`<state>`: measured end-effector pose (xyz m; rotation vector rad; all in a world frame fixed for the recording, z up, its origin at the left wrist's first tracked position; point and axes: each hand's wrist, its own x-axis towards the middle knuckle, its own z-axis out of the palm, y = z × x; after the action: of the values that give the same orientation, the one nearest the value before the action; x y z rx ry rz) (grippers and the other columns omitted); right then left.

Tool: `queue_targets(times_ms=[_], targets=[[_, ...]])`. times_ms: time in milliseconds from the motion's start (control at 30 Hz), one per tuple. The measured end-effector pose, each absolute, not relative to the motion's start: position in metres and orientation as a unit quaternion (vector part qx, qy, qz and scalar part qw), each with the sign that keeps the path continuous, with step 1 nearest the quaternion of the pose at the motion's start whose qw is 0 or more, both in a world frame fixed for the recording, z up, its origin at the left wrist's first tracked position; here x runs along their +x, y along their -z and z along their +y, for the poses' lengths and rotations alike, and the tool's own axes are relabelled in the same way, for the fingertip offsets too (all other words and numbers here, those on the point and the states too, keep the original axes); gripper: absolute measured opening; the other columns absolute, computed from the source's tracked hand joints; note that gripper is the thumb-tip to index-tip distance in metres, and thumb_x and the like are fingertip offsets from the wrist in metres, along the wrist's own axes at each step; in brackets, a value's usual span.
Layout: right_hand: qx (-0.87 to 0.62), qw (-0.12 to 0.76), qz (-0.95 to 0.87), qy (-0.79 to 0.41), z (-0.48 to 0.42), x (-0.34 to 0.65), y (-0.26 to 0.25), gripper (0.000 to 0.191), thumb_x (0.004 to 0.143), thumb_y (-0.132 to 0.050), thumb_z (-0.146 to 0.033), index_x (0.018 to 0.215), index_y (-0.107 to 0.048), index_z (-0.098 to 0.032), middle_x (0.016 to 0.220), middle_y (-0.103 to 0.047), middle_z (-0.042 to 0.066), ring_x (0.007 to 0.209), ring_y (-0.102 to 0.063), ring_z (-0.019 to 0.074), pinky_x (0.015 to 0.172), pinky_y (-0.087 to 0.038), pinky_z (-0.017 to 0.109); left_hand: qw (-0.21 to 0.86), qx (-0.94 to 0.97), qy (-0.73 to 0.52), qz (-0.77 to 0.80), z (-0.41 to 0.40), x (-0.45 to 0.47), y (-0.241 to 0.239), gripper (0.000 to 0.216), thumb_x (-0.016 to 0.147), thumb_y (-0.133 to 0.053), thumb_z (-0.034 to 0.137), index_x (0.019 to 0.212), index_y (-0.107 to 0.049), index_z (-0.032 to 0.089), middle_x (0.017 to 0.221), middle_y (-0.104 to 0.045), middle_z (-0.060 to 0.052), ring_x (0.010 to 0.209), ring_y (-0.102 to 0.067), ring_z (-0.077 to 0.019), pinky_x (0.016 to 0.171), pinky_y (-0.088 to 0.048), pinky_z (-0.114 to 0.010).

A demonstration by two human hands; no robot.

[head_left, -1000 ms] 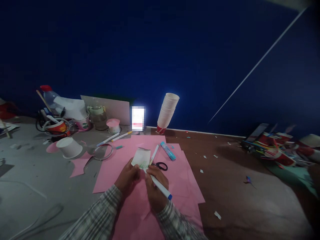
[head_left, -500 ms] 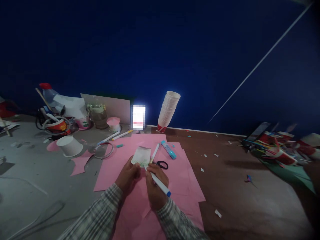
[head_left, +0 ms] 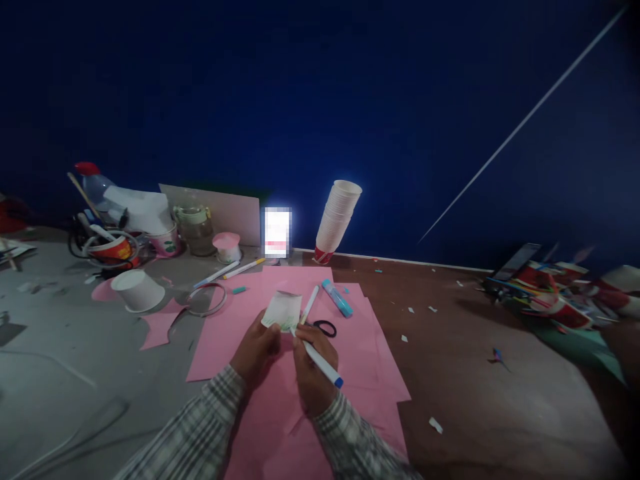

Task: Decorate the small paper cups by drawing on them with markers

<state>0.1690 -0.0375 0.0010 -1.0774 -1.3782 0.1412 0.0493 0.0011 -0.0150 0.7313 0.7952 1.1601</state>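
A deep blue wall (head_left: 300, 100) fills the far side of the scene, darker toward the left and upper edges. A thin pale line (head_left: 520, 129) slants across its right part, rising toward the upper right corner. The tabletop (head_left: 465, 387) below is grey on the left and brown on the right, with a pale strip (head_left: 410, 260) along its far edge. The light is dim, leaving a soft sheen on the near right surface.

A stack of paper cups (head_left: 337, 219) and a green-lidded jar (head_left: 196, 237) stand near the blue wall (head_left: 310, 113).
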Motion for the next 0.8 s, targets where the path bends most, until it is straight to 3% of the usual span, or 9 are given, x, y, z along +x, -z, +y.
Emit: queue_targets(times_ms=[433, 600, 800], targets=[[-0.472, 0.639, -0.603, -0.076, -0.0377, 0.1690, 0.0022, 0.014, 0.092, -0.058, -0.016, 0.087, -0.070, -0.022, 0.080, -0.078, 0.006, 0.084, -0.078, 0.0225, 0.078, -0.065, 0.034, 0.697, 0.331, -0.523, 0.361, -0.0001, 0.0501, 0.0158, 0.058, 0.063, -0.089, 0.061, 0.087, -0.055, 0.021, 0.054, -0.039, 0.012, 0.048, -0.027, -0.0063, 0.048, -0.025, -0.021], [-0.488, 0.626, -0.604, -0.071, -0.0369, 0.1708, 0.0058, 0.012, 0.093, -0.058, -0.018, 0.092, -0.070, -0.020, 0.086, -0.078, 0.008, 0.078, -0.077, 0.0206, 0.071, -0.065, 0.032, 0.688, 0.345, -0.524, 0.365, 0.0002, 0.0488, 0.0186, 0.055, 0.067, -0.087, 0.060, 0.088, -0.055, 0.020, 0.054, -0.042, 0.011, 0.049, -0.029, -0.0069, 0.048, -0.027, -0.021], [-0.485, 0.641, -0.590, -0.079, -0.0379, 0.1677, 0.0028, 0.013, 0.093, -0.059, -0.017, 0.086, -0.070, -0.020, 0.082, -0.077, 0.006, 0.080, -0.078, 0.0213, 0.073, -0.065, 0.032, 0.682, 0.352, -0.533, 0.357, 0.0000, 0.0491, 0.0189, 0.054, 0.069, -0.086, 0.060, 0.088, -0.055, 0.020, 0.054, -0.039, 0.012, 0.049, -0.026, -0.0068, 0.048, -0.024, -0.022]])
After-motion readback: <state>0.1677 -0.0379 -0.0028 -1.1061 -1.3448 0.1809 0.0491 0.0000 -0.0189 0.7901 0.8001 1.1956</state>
